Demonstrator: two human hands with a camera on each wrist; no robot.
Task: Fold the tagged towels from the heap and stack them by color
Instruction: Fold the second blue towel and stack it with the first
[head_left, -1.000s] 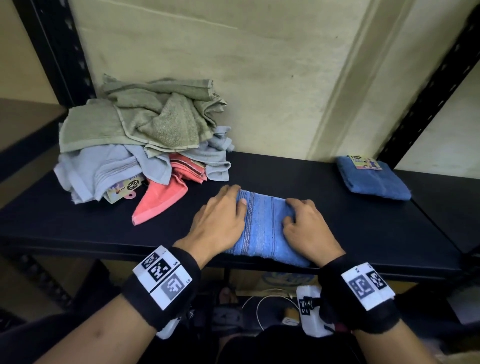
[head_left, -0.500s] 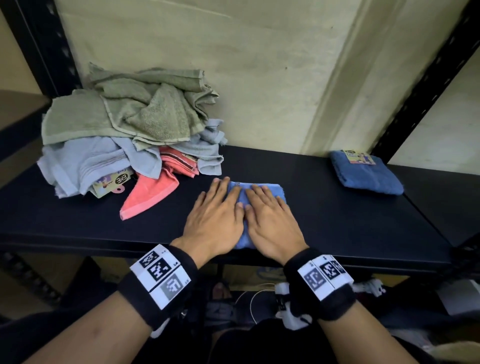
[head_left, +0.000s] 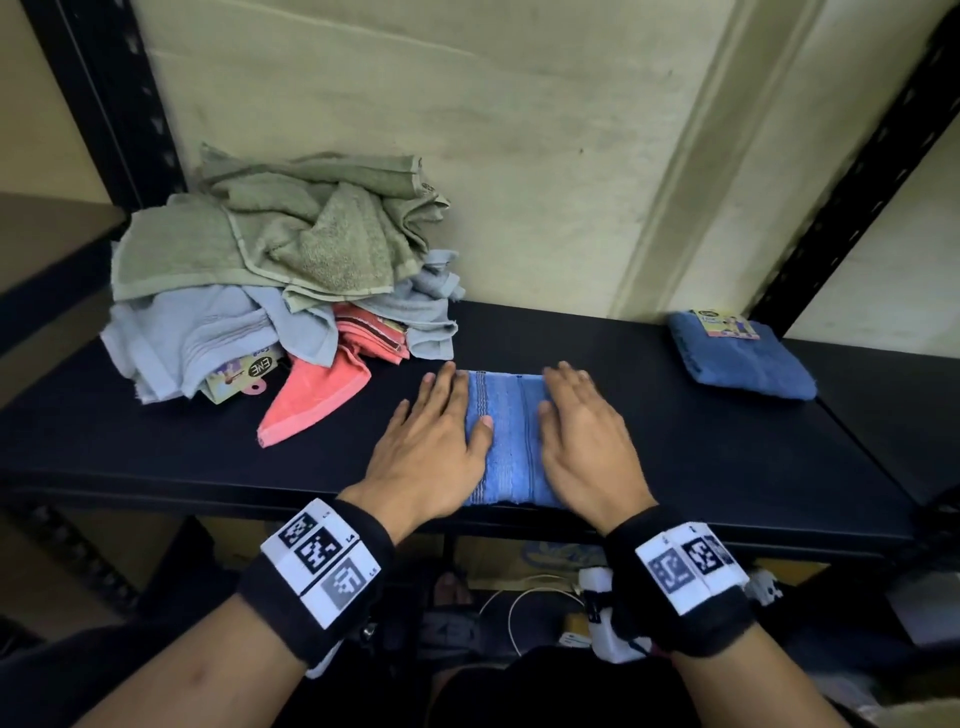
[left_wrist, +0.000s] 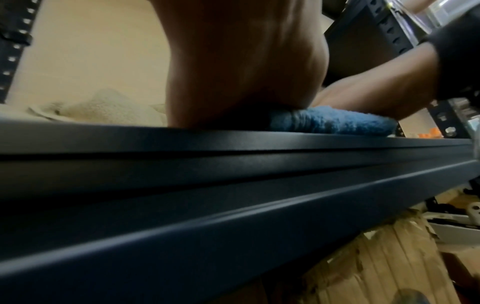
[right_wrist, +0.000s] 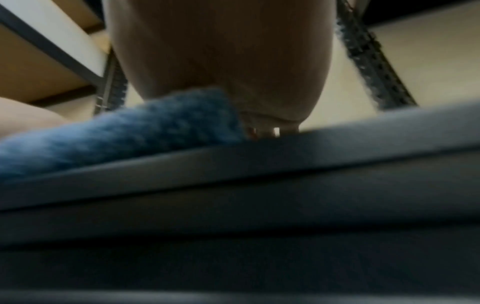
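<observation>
Since the earlier frame: both hands slid apart, baring the blue towel's (head_left: 506, 436) middle; left hand (head_left: 431, 441) and right hand (head_left: 582, 441) flat, fingers straight, pressing its side edges, grasping nothing; towel folded at the shelf's (head_left: 727, 467) front edge, long axis running away from the person; folded blue towel (head_left: 737, 364) lies rightward, nearer the right hand; heap (head_left: 270, 275) leftward.

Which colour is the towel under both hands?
Blue towel, with darker stitched stripes; the head view shows it best.
</observation>
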